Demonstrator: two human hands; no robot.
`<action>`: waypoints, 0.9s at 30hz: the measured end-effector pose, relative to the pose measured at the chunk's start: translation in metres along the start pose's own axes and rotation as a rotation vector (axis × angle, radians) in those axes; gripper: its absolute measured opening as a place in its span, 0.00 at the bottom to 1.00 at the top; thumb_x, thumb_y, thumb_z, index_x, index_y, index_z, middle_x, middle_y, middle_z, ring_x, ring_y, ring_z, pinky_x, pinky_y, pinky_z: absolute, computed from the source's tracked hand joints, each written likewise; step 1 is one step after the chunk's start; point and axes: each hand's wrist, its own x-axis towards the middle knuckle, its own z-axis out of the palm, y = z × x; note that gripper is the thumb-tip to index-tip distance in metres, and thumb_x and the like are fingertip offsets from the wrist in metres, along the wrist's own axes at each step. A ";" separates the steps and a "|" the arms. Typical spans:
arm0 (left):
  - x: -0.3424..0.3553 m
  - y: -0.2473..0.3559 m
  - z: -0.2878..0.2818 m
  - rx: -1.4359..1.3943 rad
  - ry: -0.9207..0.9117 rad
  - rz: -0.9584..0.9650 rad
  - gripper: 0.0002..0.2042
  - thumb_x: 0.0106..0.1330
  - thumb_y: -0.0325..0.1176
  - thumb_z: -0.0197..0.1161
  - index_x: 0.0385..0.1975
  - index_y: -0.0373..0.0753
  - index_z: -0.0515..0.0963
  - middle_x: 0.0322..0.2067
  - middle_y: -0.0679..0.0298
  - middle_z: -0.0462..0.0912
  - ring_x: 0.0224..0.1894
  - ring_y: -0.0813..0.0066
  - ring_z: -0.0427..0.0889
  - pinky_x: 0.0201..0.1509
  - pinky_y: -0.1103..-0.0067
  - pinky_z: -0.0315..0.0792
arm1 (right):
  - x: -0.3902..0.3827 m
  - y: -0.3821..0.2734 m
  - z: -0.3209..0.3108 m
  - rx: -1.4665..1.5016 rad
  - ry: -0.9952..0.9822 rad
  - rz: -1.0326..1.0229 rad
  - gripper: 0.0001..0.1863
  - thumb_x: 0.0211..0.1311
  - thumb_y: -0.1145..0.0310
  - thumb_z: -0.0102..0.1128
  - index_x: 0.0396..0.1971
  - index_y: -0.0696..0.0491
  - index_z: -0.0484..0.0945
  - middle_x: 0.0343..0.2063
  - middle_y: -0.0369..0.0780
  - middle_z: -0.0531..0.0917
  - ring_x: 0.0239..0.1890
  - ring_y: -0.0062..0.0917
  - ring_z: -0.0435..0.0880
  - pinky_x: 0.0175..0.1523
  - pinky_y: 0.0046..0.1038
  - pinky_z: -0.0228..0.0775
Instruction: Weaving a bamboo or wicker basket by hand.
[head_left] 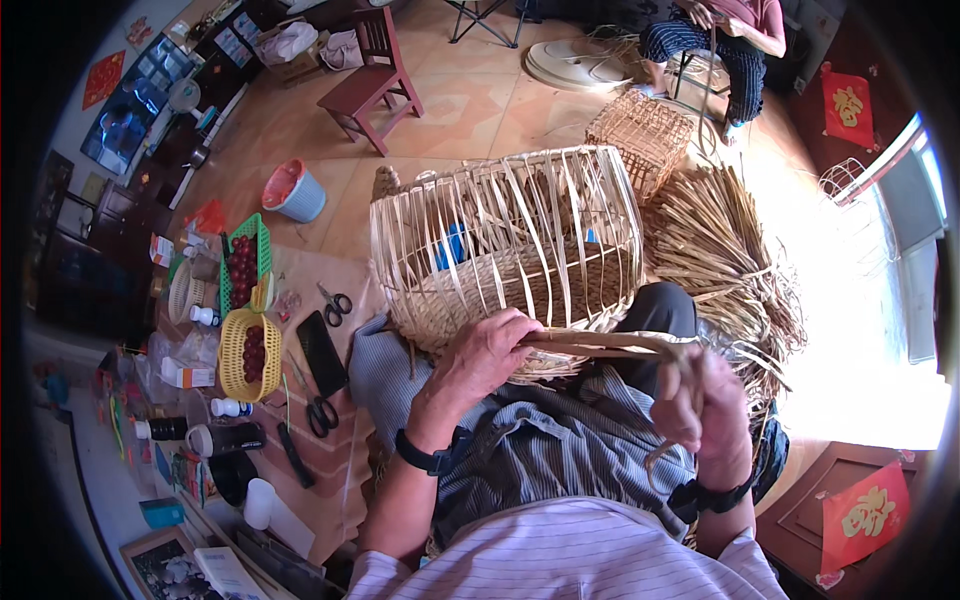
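Observation:
A half-woven basket [500, 290] rests on my lap, tightly braided on its lower part and with bare upright strips over a wire frame above. My left hand [478, 362] is closed at the near edge of the basket, its fingers pinching one end of a long dried plant strand [600, 341]. That strand stretches across to my right hand [705, 405], which is closed around its other part, slightly smeared by motion. A curled tail of the strand hangs below the right hand. Blue patches show through the basket's frame.
At right lies a thick bundle of dried stalks [725, 240], with a wicker basket [640, 135] behind it. On the left are scissors [322, 415], a black phone [320, 355], a yellow basket [232, 355] of red fruit and a bin [297, 192]. A person [720, 50] sits far right.

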 end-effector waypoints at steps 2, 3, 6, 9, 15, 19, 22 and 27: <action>0.000 -0.001 0.000 0.037 -0.013 -0.028 0.12 0.70 0.28 0.72 0.52 0.40 0.84 0.43 0.59 0.87 0.43 0.56 0.91 0.50 0.64 0.86 | 0.011 0.003 -0.012 0.100 -0.093 -0.176 0.34 0.91 0.45 0.40 0.45 0.64 0.80 0.13 0.40 0.77 0.09 0.26 0.72 0.16 0.28 0.62; 0.000 -0.001 0.000 0.031 -0.004 -0.019 0.12 0.71 0.28 0.72 0.52 0.39 0.84 0.43 0.59 0.86 0.43 0.55 0.91 0.50 0.63 0.86 | 0.015 0.005 -0.016 0.161 -0.153 -0.245 0.30 0.90 0.47 0.42 0.47 0.62 0.81 0.20 0.40 0.79 0.16 0.27 0.76 0.22 0.28 0.67; 0.001 -0.001 -0.001 0.029 -0.022 -0.037 0.12 0.72 0.27 0.68 0.53 0.37 0.83 0.44 0.57 0.86 0.44 0.52 0.90 0.50 0.61 0.86 | 0.030 0.026 -0.021 -0.232 0.101 -0.136 0.20 0.89 0.55 0.48 0.53 0.54 0.83 0.41 0.39 0.88 0.37 0.30 0.89 0.41 0.28 0.80; 0.002 -0.001 0.001 0.042 -0.041 -0.055 0.12 0.72 0.25 0.65 0.53 0.33 0.81 0.45 0.52 0.84 0.45 0.47 0.89 0.50 0.59 0.85 | 0.051 0.064 -0.014 -0.813 0.242 0.094 0.13 0.81 0.67 0.65 0.57 0.57 0.85 0.46 0.40 0.89 0.43 0.27 0.90 0.48 0.27 0.84; 0.005 -0.003 0.005 0.057 -0.018 -0.067 0.13 0.72 0.22 0.60 0.54 0.31 0.77 0.45 0.45 0.83 0.47 0.39 0.87 0.52 0.54 0.82 | 0.084 0.112 -0.010 -1.283 0.291 -0.199 0.13 0.67 0.73 0.74 0.50 0.55 0.88 0.40 0.44 0.91 0.38 0.39 0.91 0.45 0.37 0.84; 0.005 -0.004 0.004 -0.109 -0.019 -0.145 0.14 0.74 0.23 0.59 0.57 0.32 0.73 0.43 0.41 0.85 0.47 0.36 0.87 0.51 0.52 0.80 | 0.084 0.117 -0.009 -1.393 0.311 -0.306 0.14 0.67 0.74 0.72 0.52 0.53 0.86 0.39 0.43 0.90 0.37 0.41 0.91 0.43 0.39 0.84; 0.003 -0.004 0.003 -0.177 -0.003 -0.224 0.14 0.75 0.23 0.59 0.58 0.33 0.69 0.41 0.39 0.87 0.46 0.34 0.88 0.51 0.51 0.79 | 0.084 0.115 -0.008 -1.327 0.364 -0.246 0.17 0.67 0.75 0.71 0.55 0.53 0.83 0.39 0.44 0.90 0.35 0.44 0.91 0.40 0.41 0.84; 0.002 -0.002 0.005 -0.193 0.025 -0.259 0.15 0.76 0.25 0.60 0.58 0.34 0.67 0.38 0.39 0.86 0.44 0.35 0.88 0.49 0.51 0.79 | 0.089 0.112 -0.012 -1.496 0.343 -0.424 0.20 0.68 0.77 0.71 0.59 0.53 0.83 0.36 0.44 0.90 0.31 0.36 0.90 0.34 0.37 0.81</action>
